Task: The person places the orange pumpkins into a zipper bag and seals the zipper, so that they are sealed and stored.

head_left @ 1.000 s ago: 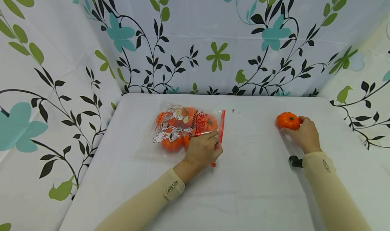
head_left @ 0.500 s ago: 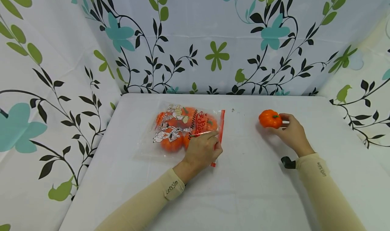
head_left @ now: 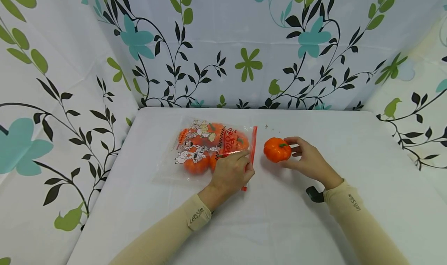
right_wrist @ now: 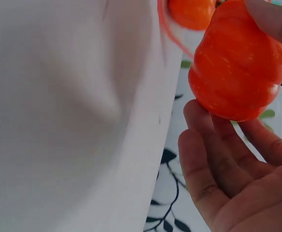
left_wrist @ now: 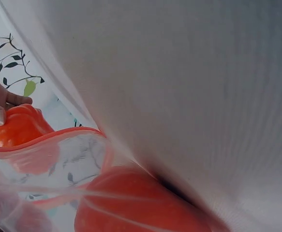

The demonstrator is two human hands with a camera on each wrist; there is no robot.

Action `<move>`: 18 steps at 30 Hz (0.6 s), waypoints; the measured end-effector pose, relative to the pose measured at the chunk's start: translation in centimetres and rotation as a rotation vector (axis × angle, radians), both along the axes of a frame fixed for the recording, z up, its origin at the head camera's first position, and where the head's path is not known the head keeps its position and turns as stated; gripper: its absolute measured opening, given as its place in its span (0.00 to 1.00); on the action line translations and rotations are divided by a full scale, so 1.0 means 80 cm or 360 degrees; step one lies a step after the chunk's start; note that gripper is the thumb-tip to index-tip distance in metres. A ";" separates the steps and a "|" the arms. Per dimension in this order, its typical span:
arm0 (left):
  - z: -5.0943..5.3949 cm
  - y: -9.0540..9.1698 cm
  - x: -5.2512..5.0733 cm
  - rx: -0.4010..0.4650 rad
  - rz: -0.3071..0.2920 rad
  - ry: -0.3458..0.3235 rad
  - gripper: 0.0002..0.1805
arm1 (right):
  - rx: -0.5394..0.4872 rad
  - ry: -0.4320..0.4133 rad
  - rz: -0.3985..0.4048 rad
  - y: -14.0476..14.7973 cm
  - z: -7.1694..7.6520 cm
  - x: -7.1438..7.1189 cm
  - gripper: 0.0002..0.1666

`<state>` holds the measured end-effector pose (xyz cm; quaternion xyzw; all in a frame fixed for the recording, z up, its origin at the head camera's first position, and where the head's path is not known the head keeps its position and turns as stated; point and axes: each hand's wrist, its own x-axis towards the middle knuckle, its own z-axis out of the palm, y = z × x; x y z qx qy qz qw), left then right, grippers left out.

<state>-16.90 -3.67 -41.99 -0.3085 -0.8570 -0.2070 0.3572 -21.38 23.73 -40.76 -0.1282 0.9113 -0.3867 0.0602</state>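
Note:
In the head view a clear plastic bag (head_left: 167,170) with printed figures and a red-edged opening lies on the table, several orange pumpkins inside it. My left hand (head_left: 231,172) grips the bag near that opening, on its right side. Just right of the bag, my right hand (head_left: 309,160) holds a small glossy orange pumpkin (head_left: 277,149) with a green stem. The right wrist view shows this pumpkin (right_wrist: 237,67) between thumb and fingers. From the left wrist, the bag's red rim (left_wrist: 49,137) gapes, with the held pumpkin (left_wrist: 22,125) right beside it.
A white cloth covers the table (head_left: 279,226). Behind it and at both sides hang white curtains (head_left: 216,32) printed with leaves, flowers and birds. A small black device (head_left: 315,194) sits at my right wrist.
My right hand has carried the pumpkin leftward across the table, from the right side to close by the bag's red edge. The left hand and the bag have stayed in place.

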 end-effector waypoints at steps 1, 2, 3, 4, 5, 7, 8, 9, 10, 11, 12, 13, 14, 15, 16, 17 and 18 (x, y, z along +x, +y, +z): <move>0.000 0.000 0.000 0.0006 0.0000 0.0003 0.04 | -0.0012 0.0000 0.0030 -0.006 0.000 0.002 0.47; 0.000 0.000 0.000 0.0012 0.0000 0.0007 0.04 | -0.0022 -0.0003 0.0052 -0.012 0.000 0.004 0.47; -0.001 0.000 0.000 0.0014 0.0003 0.0010 0.04 | -0.0033 -0.0005 0.0072 -0.017 -0.001 0.005 0.46; -0.001 0.000 0.000 0.0012 0.0008 0.0012 0.04 | -0.0047 -0.0008 0.0090 -0.022 -0.002 0.006 0.46; 0.000 0.000 0.000 0.0006 0.0014 0.0014 0.03 | -0.0062 -0.0014 0.0105 -0.026 -0.003 0.007 0.46; 0.000 0.000 0.001 -0.0008 0.0029 0.0014 0.04 | -0.0079 -0.0016 0.0140 -0.034 -0.006 0.008 0.45; 0.000 0.000 0.001 -0.0012 0.0035 0.0013 0.04 | -0.0085 -0.0020 0.0154 -0.038 -0.007 0.008 0.45; 0.001 0.000 0.001 -0.0015 0.0039 0.0013 0.04 | -0.0094 -0.0023 0.0170 -0.041 -0.008 0.008 0.45; 0.001 0.000 0.002 -0.0016 0.0042 0.0012 0.04 | -0.0099 -0.0024 0.0188 -0.044 -0.010 0.008 0.45; 0.001 0.000 0.002 -0.0015 0.0044 0.0012 0.04 | -0.0101 -0.0026 0.0205 -0.048 -0.011 0.008 0.45; 0.001 0.000 0.002 -0.0008 0.0043 0.0013 0.04 | -0.0101 -0.0027 0.0221 -0.051 -0.012 0.008 0.45; 0.001 0.000 0.003 -0.0002 0.0042 0.0016 0.05 | -0.0109 -0.0029 0.0235 -0.054 -0.013 0.007 0.45; 0.001 0.000 0.003 0.0004 0.0042 0.0018 0.05 | -0.0111 -0.0032 0.0248 -0.057 -0.013 0.007 0.45; 0.002 0.000 0.004 0.0009 0.0043 0.0021 0.05 | -0.0114 -0.0031 0.0261 -0.059 -0.014 0.007 0.45; 0.002 0.000 0.004 0.0014 0.0044 0.0023 0.05 | -0.0113 -0.0029 0.0275 -0.062 -0.014 0.008 0.45; 0.001 0.000 0.004 0.0018 0.0048 0.0027 0.05 | -0.0114 -0.0027 0.0288 -0.064 -0.014 0.008 0.45; 0.002 0.000 0.004 0.0022 0.0051 0.0031 0.05 | -0.0116 -0.0024 0.0300 -0.066 -0.014 0.008 0.46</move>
